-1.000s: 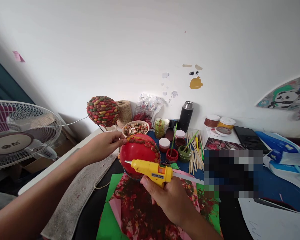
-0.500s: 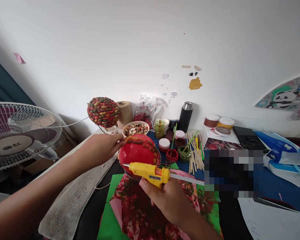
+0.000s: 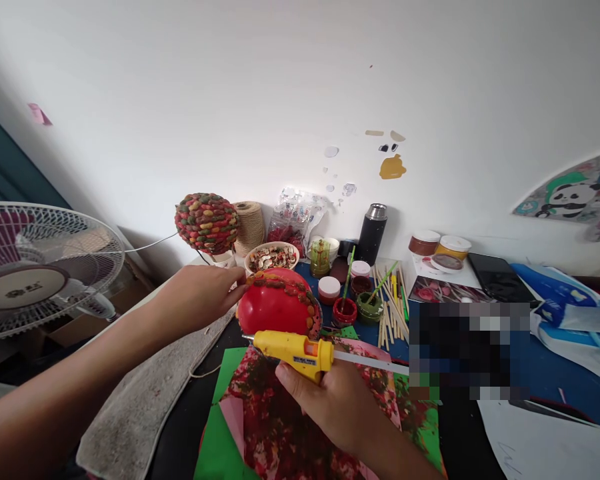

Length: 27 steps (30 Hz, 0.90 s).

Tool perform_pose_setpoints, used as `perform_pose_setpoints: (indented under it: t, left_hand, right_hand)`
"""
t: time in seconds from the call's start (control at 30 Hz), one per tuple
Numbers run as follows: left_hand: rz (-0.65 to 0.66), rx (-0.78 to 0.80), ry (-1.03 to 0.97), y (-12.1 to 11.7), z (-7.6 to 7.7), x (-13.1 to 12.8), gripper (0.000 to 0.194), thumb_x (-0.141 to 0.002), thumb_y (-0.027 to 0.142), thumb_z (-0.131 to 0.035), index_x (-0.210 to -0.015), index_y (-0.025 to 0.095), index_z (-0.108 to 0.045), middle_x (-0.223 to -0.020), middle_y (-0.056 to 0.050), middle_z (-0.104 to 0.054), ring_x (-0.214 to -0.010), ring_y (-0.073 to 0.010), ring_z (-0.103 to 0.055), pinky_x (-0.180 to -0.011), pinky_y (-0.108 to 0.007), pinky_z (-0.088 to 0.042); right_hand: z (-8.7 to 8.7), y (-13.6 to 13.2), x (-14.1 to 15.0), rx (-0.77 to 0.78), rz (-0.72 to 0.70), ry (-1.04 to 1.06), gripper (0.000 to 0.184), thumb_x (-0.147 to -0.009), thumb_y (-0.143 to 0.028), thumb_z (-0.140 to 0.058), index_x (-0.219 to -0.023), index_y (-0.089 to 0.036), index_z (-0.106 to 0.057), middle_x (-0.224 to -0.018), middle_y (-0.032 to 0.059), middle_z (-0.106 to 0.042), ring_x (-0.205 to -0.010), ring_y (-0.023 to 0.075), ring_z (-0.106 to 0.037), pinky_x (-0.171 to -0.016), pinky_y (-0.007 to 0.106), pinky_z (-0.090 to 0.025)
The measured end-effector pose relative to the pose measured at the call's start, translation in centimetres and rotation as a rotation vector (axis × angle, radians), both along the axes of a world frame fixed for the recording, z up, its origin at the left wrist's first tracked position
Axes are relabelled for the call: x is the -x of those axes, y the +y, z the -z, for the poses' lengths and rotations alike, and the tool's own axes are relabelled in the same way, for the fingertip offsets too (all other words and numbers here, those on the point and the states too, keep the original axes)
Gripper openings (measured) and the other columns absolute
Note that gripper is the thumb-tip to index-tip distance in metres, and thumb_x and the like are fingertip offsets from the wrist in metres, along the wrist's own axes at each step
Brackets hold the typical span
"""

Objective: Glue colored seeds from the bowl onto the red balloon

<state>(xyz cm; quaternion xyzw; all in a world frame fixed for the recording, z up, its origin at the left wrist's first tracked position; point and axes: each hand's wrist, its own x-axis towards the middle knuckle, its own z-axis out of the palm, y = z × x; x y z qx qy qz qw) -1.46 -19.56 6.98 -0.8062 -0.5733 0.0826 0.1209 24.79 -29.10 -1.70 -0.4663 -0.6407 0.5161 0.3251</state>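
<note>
My right hand [image 3: 343,407] is wrapped round the grip of a yellow glue gun [image 3: 285,345], its nozzle pointing left and a long white glue stick [image 3: 370,361] jutting from the back. Just behind the gun sits a red balloon [image 3: 270,310], with rows of painted brown, orange and red shell-like pieces [image 3: 293,287] along its top and right side. The closed fingertips of my left hand [image 3: 220,290] touch the balloon's upper left edge, at the end of the row. Anything between those fingers is hidden.
Beyond the balloon stand a bowl of painted pieces [image 3: 271,257], a ball covered in such pieces [image 3: 207,223] and a twine spool [image 3: 249,225]. Paint jars [image 3: 345,312], wooden sticks [image 3: 393,307] and a black flask [image 3: 373,233] are to the right. A fan [image 3: 45,273] stands left.
My right hand has drawn the glue gun slightly left, its nozzle now lower, by the balloon's bottom edge. My left hand has stayed almost in place at the balloon's edge.
</note>
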Motion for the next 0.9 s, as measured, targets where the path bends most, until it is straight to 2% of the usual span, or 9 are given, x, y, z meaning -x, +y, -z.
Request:
perform_pose_setpoints:
  t: [0.1,0.2,0.3,0.37,0.47,0.6,0.7,0.8,0.9]
  left_hand:
    - [0.013,0.002,-0.026,0.1,-0.1,0.1,0.04,-0.115,0.046,-0.044,-0.103,0.024,-0.075,-0.085,-0.012,-0.085,-0.072,-0.0341,-0.079,-0.063,-0.039,-0.035]
    - [0.044,0.014,-0.072,0.3,-0.1,0.3,0.037,-0.114,0.047,-0.046,-0.098,0.026,-0.072,-0.081,-0.01,-0.083,-0.069,-0.0315,-0.075,-0.062,-0.038,-0.032]
    - [0.069,0.023,-0.124,0.4,0.0,0.6,0.036,-0.113,0.048,-0.048,-0.095,0.027,-0.07,-0.079,-0.009,-0.081,-0.068,-0.0304,-0.074,-0.063,-0.038,-0.033]
    - [0.085,0.032,-0.145,0.5,0.2,0.8,0.035,-0.112,0.049,-0.047,-0.097,0.028,-0.071,-0.081,-0.009,-0.082,-0.069,-0.0308,-0.074,-0.064,-0.038,-0.033]
    - [0.1,0.051,-0.16,0.5,0.2,1.0,0.034,-0.112,0.049,-0.046,-0.103,0.028,-0.073,-0.084,-0.01,-0.083,-0.072,-0.0325,-0.076,-0.064,-0.039,-0.033]
    - [0.087,0.082,-0.257,0.6,0.0,1.2,0.036,-0.109,0.054,-0.052,-0.097,0.028,-0.073,-0.085,-0.008,-0.084,-0.074,-0.0311,-0.076,-0.065,-0.038,-0.037]
    - [0.035,0.049,-0.314,0.6,-0.2,1.2,0.039,-0.108,0.057,-0.053,-0.094,0.028,-0.073,-0.085,-0.008,-0.084,-0.074,-0.03,-0.075,-0.067,-0.037,-0.04]
    - [-0.017,0.007,-0.371,0.3,-0.3,1.1,0.04,-0.107,0.06,-0.052,-0.106,0.028,-0.077,-0.083,-0.006,-0.082,-0.072,-0.0289,-0.074,-0.068,-0.036,-0.041]
    - [-0.034,0.033,-0.419,0.0,-0.2,0.8,0.041,-0.106,0.062,-0.054,-0.113,0.029,-0.078,-0.08,-0.003,-0.081,-0.069,-0.0273,-0.073,-0.067,-0.035,-0.041]
  right_hand:
    - [-0.3,0.0,0.2,-0.038,-0.015,0.061,0.027,-0.101,-0.048,-0.07,-0.097,-0.025,-0.082,-0.089,0.0045,-0.083,-0.086,0.0268,-0.08,-0.079,0.033,-0.059]
    - [-0.4,0.1,0.2,-0.057,-0.024,0.091,0.026,-0.101,-0.046,-0.07,-0.103,-0.025,-0.085,-0.1,0.0063,-0.089,-0.094,0.0284,-0.084,-0.087,0.034,-0.062]
    - [0.0,0.2,0.1,-0.059,-0.005,0.053,0.031,-0.104,-0.051,-0.069,-0.102,-0.026,-0.087,-0.088,0.0047,-0.085,-0.086,0.0281,-0.083,-0.083,0.035,-0.062]
    - [0.7,0.3,0.1,-0.067,0.035,0.026,0.035,-0.105,-0.057,-0.07,-0.099,-0.027,-0.087,-0.075,0.0027,-0.079,-0.078,0.0276,-0.08,-0.077,0.035,-0.062]
    - [1.8,0.3,0.1,-0.082,0.071,0.011,0.04,-0.106,-0.063,-0.072,-0.099,-0.028,-0.088,-0.066,0.0014,-0.074,-0.075,0.0281,-0.079,-0.072,0.034,-0.061]
    - [2.4,0.4,0.1,-0.094,0.075,0.014,0.045,-0.107,-0.068,-0.07,-0.102,-0.027,-0.09,-0.064,0.0013,-0.072,-0.075,0.0286,-0.079,-0.073,0.034,-0.062]
    - [2.5,0.3,0.1,-0.093,0.078,0.029,0.049,-0.106,-0.072,-0.07,-0.105,-0.027,-0.091,-0.067,0.0017,-0.074,-0.075,0.0284,-0.079,-0.076,0.036,-0.064]
    - [2.6,0.4,0.1,-0.096,0.082,0.048,0.05,-0.106,-0.073,-0.069,-0.106,-0.028,-0.09,-0.068,0.0018,-0.074,-0.077,0.0284,-0.079,-0.077,0.036,-0.064]
    - [2.7,0.4,0.1,-0.105,0.079,0.058,0.052,-0.106,-0.074,-0.068,-0.105,-0.027,-0.09,-0.067,0.0016,-0.072,-0.078,0.0288,-0.079,-0.078,0.036,-0.064]
